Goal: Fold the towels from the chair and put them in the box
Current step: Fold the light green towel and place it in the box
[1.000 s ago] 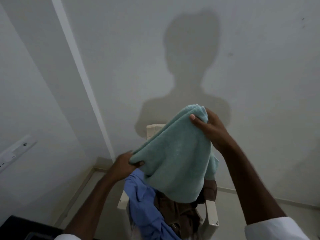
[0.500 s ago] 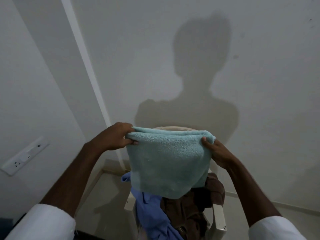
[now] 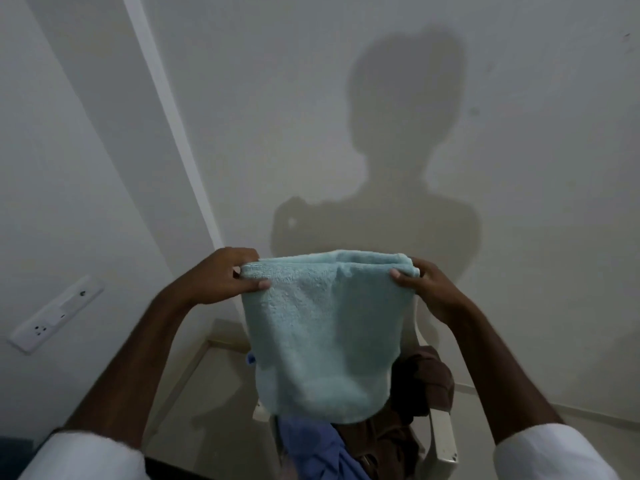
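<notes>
Two hands hold up a folded green towel over the chair.

The left hand pinches one top corner of the light green towel and the right hand pinches the other, so it hangs down doubled over. Under it, the white chair has a blue cloth and a brown cloth piled on it (both crumpled).

Towels: three — mint, blue, brown. Chair: one.
</notes>
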Demonstrator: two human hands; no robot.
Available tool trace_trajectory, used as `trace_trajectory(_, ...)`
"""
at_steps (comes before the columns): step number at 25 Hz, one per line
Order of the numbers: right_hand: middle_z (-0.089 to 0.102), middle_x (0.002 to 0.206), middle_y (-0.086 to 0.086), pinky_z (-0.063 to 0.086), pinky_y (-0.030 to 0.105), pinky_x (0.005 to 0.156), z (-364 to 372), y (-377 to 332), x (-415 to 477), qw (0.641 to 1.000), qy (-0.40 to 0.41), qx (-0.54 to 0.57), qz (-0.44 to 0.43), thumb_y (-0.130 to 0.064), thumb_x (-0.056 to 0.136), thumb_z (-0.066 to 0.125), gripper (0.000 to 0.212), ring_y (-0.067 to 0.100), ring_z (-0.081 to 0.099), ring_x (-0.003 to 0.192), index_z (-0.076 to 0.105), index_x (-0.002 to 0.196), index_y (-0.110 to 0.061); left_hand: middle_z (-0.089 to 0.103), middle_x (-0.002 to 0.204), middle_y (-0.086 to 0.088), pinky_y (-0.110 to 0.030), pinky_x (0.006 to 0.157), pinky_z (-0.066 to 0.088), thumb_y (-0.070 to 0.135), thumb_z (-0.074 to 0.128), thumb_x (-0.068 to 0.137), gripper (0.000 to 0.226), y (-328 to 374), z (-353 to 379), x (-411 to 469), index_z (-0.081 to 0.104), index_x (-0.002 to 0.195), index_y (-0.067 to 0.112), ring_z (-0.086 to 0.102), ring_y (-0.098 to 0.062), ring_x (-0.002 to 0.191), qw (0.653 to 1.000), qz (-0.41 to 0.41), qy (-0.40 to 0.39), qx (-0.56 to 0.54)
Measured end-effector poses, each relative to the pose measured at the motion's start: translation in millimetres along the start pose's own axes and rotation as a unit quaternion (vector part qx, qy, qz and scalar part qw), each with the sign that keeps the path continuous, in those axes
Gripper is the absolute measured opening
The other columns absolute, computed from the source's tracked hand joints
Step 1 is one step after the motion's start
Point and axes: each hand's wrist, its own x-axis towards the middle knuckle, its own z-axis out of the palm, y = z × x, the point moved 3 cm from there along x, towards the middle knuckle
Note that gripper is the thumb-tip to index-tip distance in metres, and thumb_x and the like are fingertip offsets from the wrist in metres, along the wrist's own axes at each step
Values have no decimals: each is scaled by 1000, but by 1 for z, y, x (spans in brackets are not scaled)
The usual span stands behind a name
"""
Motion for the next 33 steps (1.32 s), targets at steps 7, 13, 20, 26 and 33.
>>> trace_trajectory(7, 71, 117, 19, 55, 43, 94, 5, -1, -3, 999, -3, 44, 3, -13, 93, 68, 32, 33, 66, 108, 65, 123, -1, 62, 80, 12, -33, 62, 53, 76, 59, 65, 52, -39, -7, -14, 58, 83, 28, 62, -11, 75, 978, -60, 61, 192)
trace_trajectory(13, 70, 100, 13, 58, 35, 79, 33, -10, -4, 997, 26, 55, -40, -6, 96, 64, 20, 24, 66, 92, 62, 112, 5, 60, 103, 10, -34, 77, 45, 63, 56, 86, 30, -71, 38, -11, 60, 102, 38, 62, -19, 101, 941, -184, 46, 280)
trace_trajectory(20, 57, 79, 6, 42, 32, 67, 80, -17, 4, 995, 28, 12, -95, -19, 85, 75, 24, 18, 53, 76, 56, 87, -4, 71, 103, -20, -28, 56, 57, 26, 43, 96, 36, -89, 117, -22, 59, 117, 2, 72, -27, 73, 883, -460, -95, -1)
trace_trajectory(26, 59, 80, 4, 42, 34, 69, 86, -7, -2, 990, -61, -69, -108, -15, 82, 78, 18, 16, 55, 77, 62, 87, -6, 70, 107, -25, -40, 58, 60, 75, 45, 85, 82, -86, 170, -16, 57, 117, 1, 71, -40, 92, 668, -533, -3, -519)
trace_trajectory(33, 68, 91, 8, 48, 33, 74, 96, 6, -14, 960, -181, -163, -135, -15, 83, 81, 19, 14, 63, 85, 68, 94, -8, 63, 121, -25, -46, 76, 61, 6, 58, 93, 34, -70, 196, 15, 57, 124, -6, 67, -35, 96, 738, -488, -12, -466)
